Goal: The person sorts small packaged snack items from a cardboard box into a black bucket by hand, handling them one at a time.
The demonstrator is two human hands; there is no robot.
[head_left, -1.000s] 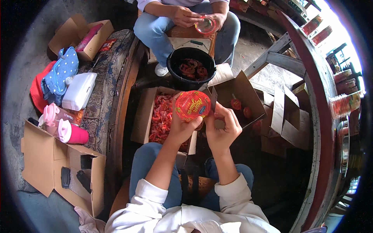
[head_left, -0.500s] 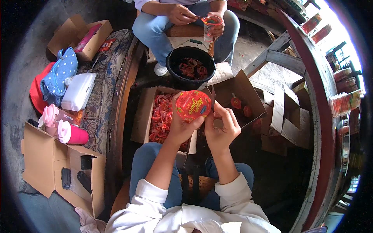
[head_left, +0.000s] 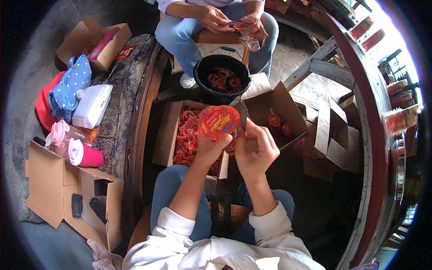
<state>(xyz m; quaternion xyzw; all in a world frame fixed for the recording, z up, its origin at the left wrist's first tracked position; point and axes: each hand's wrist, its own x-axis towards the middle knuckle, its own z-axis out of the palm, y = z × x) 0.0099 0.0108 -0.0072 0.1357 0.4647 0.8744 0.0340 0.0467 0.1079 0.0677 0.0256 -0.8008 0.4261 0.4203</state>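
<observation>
Dark floor (head_left: 330, 202) below; left hand (head_left: 210, 149) grips red cup (head_left: 219, 121), right hand (head_left: 257, 153) pinches dark strip (head_left: 243, 118) beside it

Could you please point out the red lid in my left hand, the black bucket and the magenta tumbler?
Red lid (head_left: 219, 123), head view: middle of its printed top.
Black bucket (head_left: 222, 62), head view: far inner wall.
Magenta tumbler (head_left: 92, 155), head view: side of its body.

8 o'clock: open brown cardboard box (head_left: 45, 191). 9: magenta plastic tumbler with pale-pink lid (head_left: 90, 154). Between 9 and 10: white rectangular plastic case (head_left: 92, 107) beside dark patterned fabric padding (head_left: 120, 114), blue polka-dot cloth pouch (head_left: 69, 85) near it. 10: smaller brown cardboard box (head_left: 116, 47).
</observation>
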